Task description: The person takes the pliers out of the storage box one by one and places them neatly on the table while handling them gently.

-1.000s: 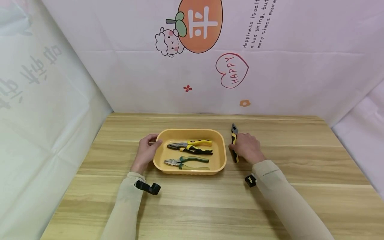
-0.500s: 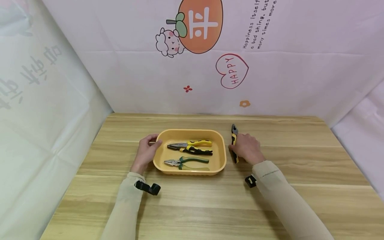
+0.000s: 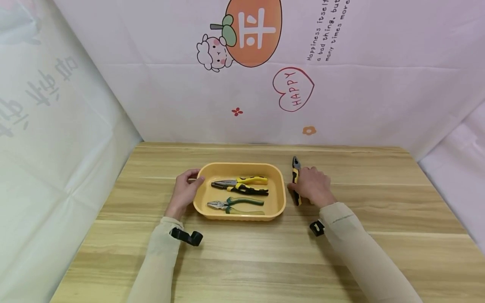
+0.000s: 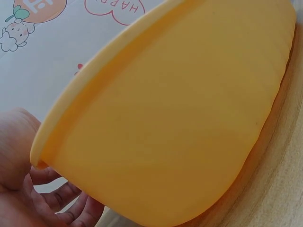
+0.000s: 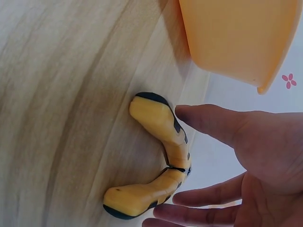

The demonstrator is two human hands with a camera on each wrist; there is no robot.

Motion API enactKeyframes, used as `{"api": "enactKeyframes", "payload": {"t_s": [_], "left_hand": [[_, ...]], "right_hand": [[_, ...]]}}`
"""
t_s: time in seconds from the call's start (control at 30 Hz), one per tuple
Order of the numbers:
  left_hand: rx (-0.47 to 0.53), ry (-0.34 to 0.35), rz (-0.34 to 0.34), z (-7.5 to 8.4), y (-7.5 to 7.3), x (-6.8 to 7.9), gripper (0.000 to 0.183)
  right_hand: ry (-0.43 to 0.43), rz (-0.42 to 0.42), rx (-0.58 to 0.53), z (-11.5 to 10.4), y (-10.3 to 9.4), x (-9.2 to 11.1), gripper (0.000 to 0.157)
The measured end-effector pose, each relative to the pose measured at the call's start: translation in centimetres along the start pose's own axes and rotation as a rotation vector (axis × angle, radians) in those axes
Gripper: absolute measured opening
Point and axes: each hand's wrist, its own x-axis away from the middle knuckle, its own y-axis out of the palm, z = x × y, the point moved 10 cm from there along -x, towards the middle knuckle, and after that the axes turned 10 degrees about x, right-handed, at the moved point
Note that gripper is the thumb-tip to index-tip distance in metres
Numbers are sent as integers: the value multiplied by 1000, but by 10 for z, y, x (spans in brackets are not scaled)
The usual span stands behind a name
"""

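In the head view my left hand (image 3: 183, 191) holds the left end of a yellow plastic tray (image 3: 277, 197), thumb over the rim. The left wrist view shows its fingers (image 4: 61, 196) bent beneath that rim. Inside lie yellow-and-black pliers (image 3: 242, 186) and, nearer me, green-handled pliers (image 3: 238, 203). To the right of the tray, another yellow-and-black pair of pliers (image 3: 296, 171) lies on the table, jaws pointing away. My right hand (image 3: 313, 185) is over its handles. In the right wrist view the thumb and fingers are spread about the two parted handles (image 5: 158, 118), not closed round them.
The wood-grain table (image 3: 246, 256) ends at a white printed sheet (image 3: 182, 105) standing along its back. A second white sheet (image 3: 75, 168) hangs on the left. A black wrist camera mount (image 3: 187, 237) juts from the left sleeve, another mount (image 3: 317, 228) from the right.
My right hand has shifted very slightly right over the pliers, with a fingertip now showing beside the handle end. Tray, pliers and left hand have stayed in place.
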Motion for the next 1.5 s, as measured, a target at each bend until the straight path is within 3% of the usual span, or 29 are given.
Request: {"api": "enactKeyframes", "payload": {"t_s": [0.2, 0.87, 1.13, 1.5], "left_hand": [[0, 5, 2, 1, 0, 0, 35], [-5, 4, -1, 1, 0, 0, 35], [-4, 0, 0, 0, 0, 0, 35], [-7, 0, 6, 0, 0, -1, 34]], "right_hand": [[10, 22, -13, 2, -4, 4, 60], [-71, 59, -74, 5, -34, 27, 59], [-102, 111, -105, -1, -51, 41, 78], [-142, 140, -107, -14, -68, 54, 74]]}}
